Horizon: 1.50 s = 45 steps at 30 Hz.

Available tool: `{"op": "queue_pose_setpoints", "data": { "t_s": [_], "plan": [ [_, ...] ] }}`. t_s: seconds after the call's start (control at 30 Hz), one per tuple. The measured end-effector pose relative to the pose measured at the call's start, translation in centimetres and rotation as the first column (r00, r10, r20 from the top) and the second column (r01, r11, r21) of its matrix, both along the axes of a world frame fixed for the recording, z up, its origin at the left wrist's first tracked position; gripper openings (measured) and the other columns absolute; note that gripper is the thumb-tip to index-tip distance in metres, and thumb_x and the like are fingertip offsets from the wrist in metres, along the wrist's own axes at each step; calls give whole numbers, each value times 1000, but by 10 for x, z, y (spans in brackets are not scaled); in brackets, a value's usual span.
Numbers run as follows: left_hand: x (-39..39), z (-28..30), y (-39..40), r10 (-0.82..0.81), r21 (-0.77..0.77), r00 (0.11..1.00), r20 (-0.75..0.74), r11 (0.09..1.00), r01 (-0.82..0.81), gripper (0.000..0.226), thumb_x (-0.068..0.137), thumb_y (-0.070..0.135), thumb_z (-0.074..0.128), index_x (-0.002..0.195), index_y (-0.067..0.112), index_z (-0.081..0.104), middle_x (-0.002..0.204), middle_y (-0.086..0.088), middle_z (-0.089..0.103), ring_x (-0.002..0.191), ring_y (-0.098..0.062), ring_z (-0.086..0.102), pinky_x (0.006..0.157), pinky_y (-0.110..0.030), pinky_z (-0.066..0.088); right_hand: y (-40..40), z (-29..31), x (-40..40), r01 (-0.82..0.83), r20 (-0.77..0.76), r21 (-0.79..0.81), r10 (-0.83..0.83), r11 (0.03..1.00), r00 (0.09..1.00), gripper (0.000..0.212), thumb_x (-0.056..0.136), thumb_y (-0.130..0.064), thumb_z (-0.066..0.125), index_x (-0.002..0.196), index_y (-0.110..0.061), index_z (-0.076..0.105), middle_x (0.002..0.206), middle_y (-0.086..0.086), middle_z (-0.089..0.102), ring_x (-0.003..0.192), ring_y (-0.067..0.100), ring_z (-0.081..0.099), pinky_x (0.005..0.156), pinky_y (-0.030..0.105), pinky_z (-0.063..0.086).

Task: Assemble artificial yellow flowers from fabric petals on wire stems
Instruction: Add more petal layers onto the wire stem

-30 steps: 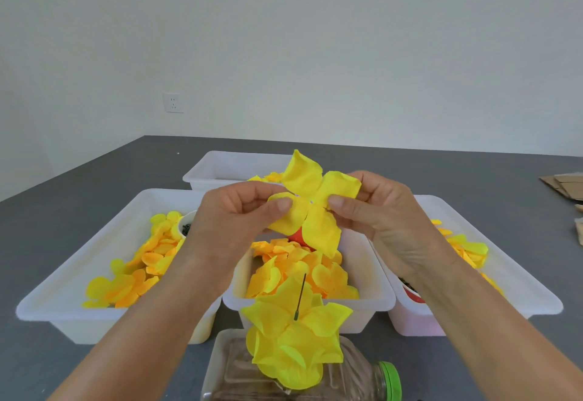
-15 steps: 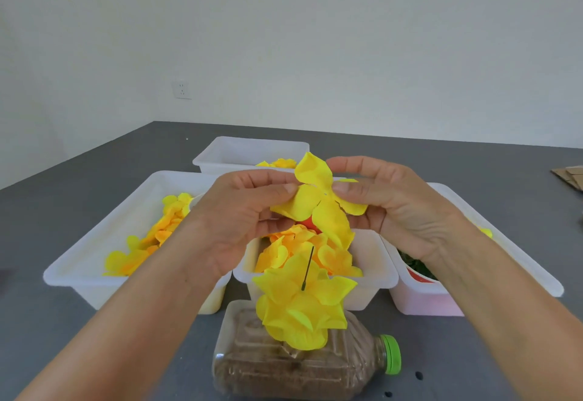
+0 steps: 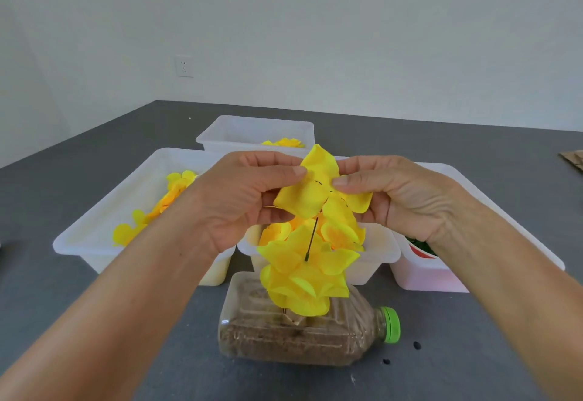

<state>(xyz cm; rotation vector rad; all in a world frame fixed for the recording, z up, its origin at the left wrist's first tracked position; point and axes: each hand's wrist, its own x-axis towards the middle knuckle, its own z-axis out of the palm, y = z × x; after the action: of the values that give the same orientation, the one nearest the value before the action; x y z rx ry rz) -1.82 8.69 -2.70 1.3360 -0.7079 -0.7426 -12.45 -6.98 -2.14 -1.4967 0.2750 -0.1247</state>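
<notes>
Both hands, left hand (image 3: 239, 198) & right hand (image 3: 400, 198), are pinching a petal piece (image 3: 310, 198) over the wire stem (image 3: 311, 238); next, prob. threading its centre hole down onto the flower (image 3: 303, 277).

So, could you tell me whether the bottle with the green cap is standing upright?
No, the bottle lies on its side on the table, its green cap pointing right.

Plain off-white walls (image 3: 315, 22) meeting in corner at left, no marks. White wall socket (image 3: 184, 67) low on wall, near corner. Dark grey matte worktop (image 3: 441, 154) runs back to wall base — few small dark specks on it near front right. Brownish flat pieces (image 3: 572, 161) at far right edge — possibly cardboard, mostly cut off. Light soft, even, no hard shadows.
</notes>
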Motion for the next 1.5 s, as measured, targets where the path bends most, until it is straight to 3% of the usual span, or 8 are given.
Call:
{"op": "queue_pose_setpoints", "data": {
  "t_s": [0.17,0.5,0.83,0.9,1.03,1.2,1.37,1.5],
  "plan": [
    [1,-4,3,-18,44,1000,25,999,16,30,59,19,67,88,11,71,79,-8,72,67,-18,68,69,-36,57,1,-2,1,-43,-9,49,44,998,999,23,56,-7,66,79,-10,72,79,10,71,65,18,68,63,32,58],
    [2,-12,8,-42,101,999,19,994,40,35,56,18,70,89,10,71,83,-9,73,71,-20,69,72,-36,57,0,-7,4,-78,-79,46,82,996,994,39,53,-9,70,92,-6,68,81,8,71,68,18,68,64,31,58],
    [5,-14,1,30,110,999,-14,994,-28,42,55,18,70,95,6,70,88,-13,73,75,-23,69,80,-43,54,-4,3,12,-126,-168,-95,109,987,980,31,53,-8,72,83,-11,70,80,5,70,68,16,66,64,29,57],
    [6,-17,2,30,126,999,-21,992,-27,45,52,20,72,95,7,70,88,-12,73,75,-22,69,78,-41,56,-4,1,13,-121,-166,-104,103,987,981,30,52,-8,72,82,-11,70,78,5,70,66,16,66,64,29,57],
    [3,-18,2,1,169,1000,-9,986,1,50,40,29,77,87,13,71,80,-5,73,66,-15,69,54,-25,54,-3,-4,15,-133,-191,-119,108,984,976,34,51,-9,72,85,-11,67,74,3,69,63,15,65,62,27,56],
    [0,-22,0,-22,195,1000,-21,981,26,54,44,22,77,96,12,70,83,-6,74,66,-17,70,52,-24,52,-4,-6,14,-159,-191,-49,147,986,970,37,51,-5,72,87,-9,67,78,6,70,65,16,67,58,28,57],
    [0,-22,-1,-39,207,999,-18,977,42,55,44,21,76,98,11,70,88,-9,74,72,-20,70,59,-29,55,-6,-7,13,-209,-199,-40,197,977,960,19,54,-7,70,70,-15,74,75,3,71,64,14,68,56,26,56],
    [2,-21,0,-36,204,998,-46,978,45,54,47,19,74,99,9,69,86,-10,74,68,-20,69,56,-28,55,-6,-8,13,-201,-205,-38,190,979,960,19,55,-7,71,72,-15,72,75,3,71,63,15,68,55,25,55]
  ]
}}
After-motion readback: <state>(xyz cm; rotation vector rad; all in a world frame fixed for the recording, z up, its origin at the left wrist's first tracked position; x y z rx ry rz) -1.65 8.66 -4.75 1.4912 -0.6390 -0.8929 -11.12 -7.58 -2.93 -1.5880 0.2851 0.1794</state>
